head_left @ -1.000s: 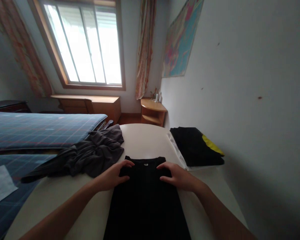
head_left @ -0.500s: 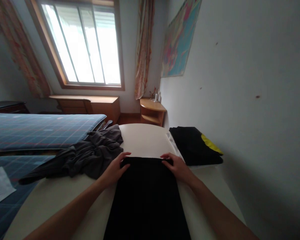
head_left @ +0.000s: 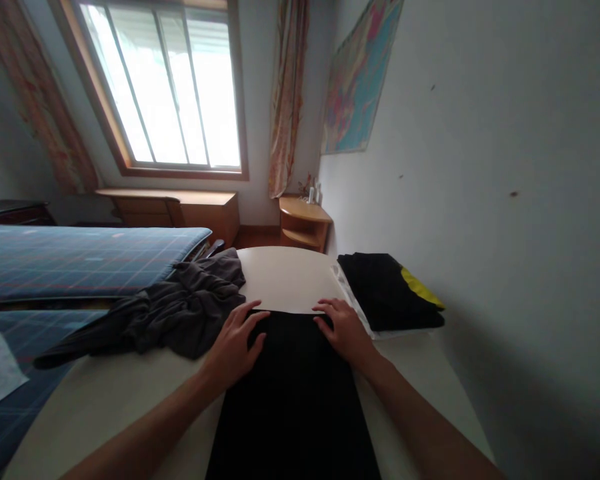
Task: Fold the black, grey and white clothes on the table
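A black garment [head_left: 293, 400] lies flat and smooth on a white round-edged table [head_left: 285, 277], its straight far edge running between my hands. My left hand [head_left: 237, 347] rests over its far left corner, fingers apart and curved, thumb lying on the cloth. At the far right corner is my right hand [head_left: 344, 330], with fingers spread and the thumb on the fabric near the edge. Neither hand appears to grip the cloth. The garment's near end runs out of view at the bottom, so its exact kind cannot be told.
A crumpled dark grey garment [head_left: 180, 307] lies left on the table. Folded black cloth with a yellow patch [head_left: 390, 290] sits on clear plastic at the right, near the white wall [head_left: 480, 267]. A blue plaid mattress [head_left: 90, 263] stands left, with white paper [head_left: 0, 370] beside it.
My left hand has let go of the corner and its fingers have spread, moving slightly inward. My right hand's fingers have loosened and shifted a little left. The black garment stays flat.
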{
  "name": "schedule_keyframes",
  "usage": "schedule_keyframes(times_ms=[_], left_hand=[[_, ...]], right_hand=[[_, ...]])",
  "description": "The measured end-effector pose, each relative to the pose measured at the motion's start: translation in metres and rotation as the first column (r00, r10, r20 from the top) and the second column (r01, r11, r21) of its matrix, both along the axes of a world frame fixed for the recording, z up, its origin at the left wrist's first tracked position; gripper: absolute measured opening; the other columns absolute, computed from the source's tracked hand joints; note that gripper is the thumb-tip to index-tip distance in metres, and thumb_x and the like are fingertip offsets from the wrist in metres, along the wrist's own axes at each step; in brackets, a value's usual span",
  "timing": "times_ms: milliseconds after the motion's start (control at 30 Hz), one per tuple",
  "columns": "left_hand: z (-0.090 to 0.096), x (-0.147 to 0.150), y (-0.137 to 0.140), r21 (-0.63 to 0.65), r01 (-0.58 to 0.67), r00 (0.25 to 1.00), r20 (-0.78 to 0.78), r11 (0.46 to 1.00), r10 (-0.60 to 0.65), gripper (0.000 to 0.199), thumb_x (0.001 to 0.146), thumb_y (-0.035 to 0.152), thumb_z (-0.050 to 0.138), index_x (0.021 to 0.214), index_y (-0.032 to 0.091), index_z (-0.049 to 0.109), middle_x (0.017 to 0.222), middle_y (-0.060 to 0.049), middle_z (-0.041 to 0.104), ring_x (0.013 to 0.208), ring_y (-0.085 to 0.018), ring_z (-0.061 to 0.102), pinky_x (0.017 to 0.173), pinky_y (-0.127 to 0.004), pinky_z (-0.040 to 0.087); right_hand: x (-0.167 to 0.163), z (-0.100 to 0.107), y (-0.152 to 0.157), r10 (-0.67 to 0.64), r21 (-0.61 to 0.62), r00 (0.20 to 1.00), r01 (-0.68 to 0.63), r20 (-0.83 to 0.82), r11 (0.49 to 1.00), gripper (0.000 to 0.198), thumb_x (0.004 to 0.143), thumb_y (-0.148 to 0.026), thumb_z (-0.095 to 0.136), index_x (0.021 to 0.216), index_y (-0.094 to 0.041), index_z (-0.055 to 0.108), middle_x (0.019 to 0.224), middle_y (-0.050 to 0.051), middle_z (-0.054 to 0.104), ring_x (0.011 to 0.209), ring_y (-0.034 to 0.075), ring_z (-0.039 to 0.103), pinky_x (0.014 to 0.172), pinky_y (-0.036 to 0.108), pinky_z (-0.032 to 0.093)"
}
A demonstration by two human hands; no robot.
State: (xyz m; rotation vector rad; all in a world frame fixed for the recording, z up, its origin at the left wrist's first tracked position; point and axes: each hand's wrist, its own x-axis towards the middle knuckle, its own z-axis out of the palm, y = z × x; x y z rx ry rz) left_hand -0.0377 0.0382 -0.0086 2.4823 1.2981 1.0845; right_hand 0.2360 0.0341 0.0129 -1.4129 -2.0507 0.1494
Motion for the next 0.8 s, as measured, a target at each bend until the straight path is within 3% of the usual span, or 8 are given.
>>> schedule_keyframes(times_ms=[133, 267, 400, 467, 567, 633, 733, 800], left_hand=[[0.002, 0.012, -0.025, -0.073, 0.174, 0.957, -0.221, 0.982, -0.186, 0.048, 0.090, 0.023, 0.055, 0.138, 0.028, 0.052, 0.153, -0.007, 0.043, 0.141, -0.029, 0.038, 0.116, -0.052, 0.034], [-0.011, 0.017, -0.013, -0.183, 0.164, 0.943, -0.258, 0.969, -0.208, 0.050, 0.094, 0.025, 0.051, 0.144, 0.029, 0.048, 0.153, -0.006, 0.044, 0.141, -0.028, 0.040, 0.118, -0.054, 0.031], [-0.007, 0.014, 0.001, -0.134, 0.097, 0.974, -0.190, 0.986, -0.122, 0.041, 0.095, 0.027, 0.050, 0.135, 0.024, 0.057, 0.146, -0.008, 0.053, 0.138, -0.027, 0.044, 0.118, -0.053, 0.031], [-0.002, 0.011, -0.001, -0.107, 0.145, 0.969, -0.185, 0.984, -0.163, 0.042, 0.095, 0.027, 0.052, 0.136, 0.026, 0.056, 0.148, -0.007, 0.051, 0.140, -0.027, 0.041, 0.118, -0.053, 0.030], [-0.002, 0.006, -0.007, -0.152, 0.227, 0.932, -0.254, 0.962, -0.260, 0.053, 0.094, 0.034, 0.055, 0.146, 0.031, 0.046, 0.157, -0.005, 0.039, 0.147, -0.030, 0.029, 0.119, -0.055, 0.028], [-0.007, 0.004, -0.007, -0.197, 0.200, 0.917, -0.307, 0.960, -0.254, 0.056, 0.095, 0.040, 0.054, 0.149, 0.032, 0.041, 0.160, -0.005, 0.033, 0.148, -0.032, 0.024, 0.118, -0.056, 0.029], [-0.007, 0.004, -0.008, -0.176, 0.093, 0.933, -0.329, 0.980, -0.147, 0.050, 0.097, 0.038, 0.051, 0.146, 0.027, 0.047, 0.156, -0.009, 0.039, 0.146, -0.033, 0.029, 0.117, -0.058, 0.030], [0.002, 0.007, -0.016, -0.131, 0.092, 0.946, -0.299, 0.987, -0.127, 0.043, 0.097, 0.033, 0.051, 0.139, 0.023, 0.055, 0.152, -0.010, 0.046, 0.144, -0.032, 0.034, 0.117, -0.057, 0.029]], right_hand=[[-0.024, 0.005, -0.034, 0.107, -0.154, 0.989, -0.090, 0.104, 0.984, 0.042, 0.095, -0.045, 0.055, 0.131, -0.025, 0.060, 0.141, 0.009, 0.056, 0.132, 0.027, 0.047, 0.113, 0.044, 0.034], [-0.032, -0.006, -0.042, 0.241, -0.366, 0.950, -0.157, 0.198, 0.917, 0.066, 0.095, -0.060, 0.046, 0.152, -0.029, 0.037, 0.161, 0.006, 0.030, 0.150, 0.029, 0.018, 0.121, 0.051, 0.015], [-0.020, -0.013, -0.017, 0.200, -0.367, 0.954, -0.108, 0.222, 0.924, 0.063, 0.097, -0.059, 0.042, 0.152, -0.029, 0.037, 0.163, 0.005, 0.023, 0.151, 0.027, 0.013, 0.122, 0.051, 0.012], [-0.016, -0.011, -0.009, 0.173, -0.337, 0.960, -0.091, 0.220, 0.937, 0.058, 0.098, -0.056, 0.042, 0.150, -0.030, 0.041, 0.162, 0.005, 0.026, 0.151, 0.027, 0.016, 0.121, 0.052, 0.012], [-0.015, -0.005, -0.013, 0.198, -0.292, 0.955, -0.129, 0.221, 0.948, 0.055, 0.099, -0.055, 0.042, 0.149, -0.032, 0.043, 0.161, 0.004, 0.029, 0.151, 0.027, 0.016, 0.122, 0.053, 0.010], [-0.017, -0.003, -0.022, 0.248, -0.307, 0.944, -0.175, 0.218, 0.936, 0.060, 0.096, -0.060, 0.043, 0.150, -0.034, 0.040, 0.162, 0.003, 0.028, 0.151, 0.028, 0.014, 0.121, 0.054, 0.008], [-0.019, -0.004, -0.030, 0.288, -0.356, 0.934, -0.201, 0.211, 0.912, 0.066, 0.094, -0.065, 0.044, 0.152, -0.034, 0.036, 0.162, 0.003, 0.027, 0.151, 0.029, 0.014, 0.121, 0.055, 0.008], [-0.018, -0.007, -0.025, 0.278, -0.358, 0.936, -0.189, 0.214, 0.914, 0.064, 0.095, -0.063, 0.044, 0.152, -0.033, 0.037, 0.161, 0.004, 0.029, 0.151, 0.027, 0.016, 0.121, 0.054, 0.009]])
